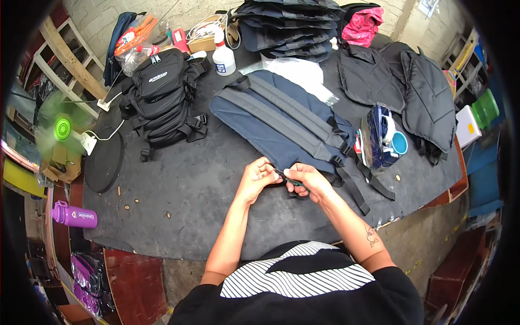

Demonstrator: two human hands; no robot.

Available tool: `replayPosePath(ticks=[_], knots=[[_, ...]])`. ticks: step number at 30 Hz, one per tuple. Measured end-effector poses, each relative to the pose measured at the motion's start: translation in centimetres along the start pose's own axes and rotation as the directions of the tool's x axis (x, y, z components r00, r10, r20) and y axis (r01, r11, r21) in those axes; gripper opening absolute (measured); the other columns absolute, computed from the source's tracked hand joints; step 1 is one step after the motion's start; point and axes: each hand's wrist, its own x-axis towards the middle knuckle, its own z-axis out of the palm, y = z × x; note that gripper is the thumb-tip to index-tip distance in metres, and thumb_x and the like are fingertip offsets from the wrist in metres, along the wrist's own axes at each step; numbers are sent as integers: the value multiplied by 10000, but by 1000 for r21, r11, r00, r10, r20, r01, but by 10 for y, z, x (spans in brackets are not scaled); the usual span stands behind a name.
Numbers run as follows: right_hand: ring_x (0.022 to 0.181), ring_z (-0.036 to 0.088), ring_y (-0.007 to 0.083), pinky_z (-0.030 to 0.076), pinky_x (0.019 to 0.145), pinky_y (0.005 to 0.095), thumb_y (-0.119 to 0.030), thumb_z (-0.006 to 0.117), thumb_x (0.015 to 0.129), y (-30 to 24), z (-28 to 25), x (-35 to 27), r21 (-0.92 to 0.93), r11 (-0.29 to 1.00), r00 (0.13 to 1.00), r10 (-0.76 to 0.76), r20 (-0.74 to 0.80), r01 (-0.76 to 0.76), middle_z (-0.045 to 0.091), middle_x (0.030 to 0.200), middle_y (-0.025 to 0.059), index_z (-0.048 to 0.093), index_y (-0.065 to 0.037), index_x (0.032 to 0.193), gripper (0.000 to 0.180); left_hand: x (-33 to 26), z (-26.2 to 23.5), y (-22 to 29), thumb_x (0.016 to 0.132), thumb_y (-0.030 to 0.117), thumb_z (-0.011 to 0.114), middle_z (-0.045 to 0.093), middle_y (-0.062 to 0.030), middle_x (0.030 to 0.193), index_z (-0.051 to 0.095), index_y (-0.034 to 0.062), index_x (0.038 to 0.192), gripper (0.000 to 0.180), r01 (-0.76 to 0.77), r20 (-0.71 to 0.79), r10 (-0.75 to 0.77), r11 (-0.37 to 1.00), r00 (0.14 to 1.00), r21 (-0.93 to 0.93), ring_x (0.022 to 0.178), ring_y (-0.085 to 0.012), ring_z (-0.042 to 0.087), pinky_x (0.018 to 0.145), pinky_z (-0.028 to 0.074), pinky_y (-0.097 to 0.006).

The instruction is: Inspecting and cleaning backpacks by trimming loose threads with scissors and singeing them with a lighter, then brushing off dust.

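Note:
A navy backpack (260, 127) with grey padded shoulder straps lies strap side up on the dark table. At its near edge my left hand (257, 180) is closed, fingertips pinching the edge of the fabric or a thread there; which one is too small to tell. Close beside it, my right hand (306, 181) is curled around a small dark tool with a green part, which looks like thread snips. The tool's tip points toward the left fingertips. Black webbing straps (355, 189) with buckles trail from the backpack onto the table at the right.
Stacked black bags (162, 89) stand at left, a white spray bottle (223, 57) behind. A dark pile of bags (287, 27) rises at the back. Right of the backpack are a plastic-wrapped dark box (376, 138) and a blue cup (399, 143). A purple bottle (76, 215) lies at the left edge.

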Motion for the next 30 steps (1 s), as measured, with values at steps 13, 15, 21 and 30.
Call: replayPosePath(ticks=[13,15,21,30], knots=[[392,349,18,210,361,176,-276,704,814,3,2,6,-57,998,1000,21,-20,-23,531,556,-10,490,-130,731,272,-1,-5,1,769,-15,658,584,-21,773,563,-2,951,206,19,8,-19,999,1000,45,727,-133,631,758,547,-293],[389,345,18,207,362,177,-277,705,813,6,0,6,-65,998,1000,17,-24,-18,524,550,-12,486,-133,731,275,-1,-6,0,766,-17,657,582,-20,774,563,-1,953,210,24,12,-24,998,1000,55,738,-134,631,761,548,-295],[422,327,20,225,372,167,-314,624,884,17,-11,-2,97,995,994,-10,112,-1,501,611,-8,475,-120,817,254,0,-19,-3,790,10,652,590,-73,950,517,7,1103,341,102,44,-98,991,994,-88,841,-178,633,782,542,-329],[470,304,26,233,430,174,-317,581,910,-44,-56,-66,-102,879,863,-476,-167,465,491,681,9,505,-63,1021,288,21,-20,28,687,-85,669,625,-133,988,362,10,1253,651,29,-231,72,914,970,404,757,-217,661,538,560,-286]])
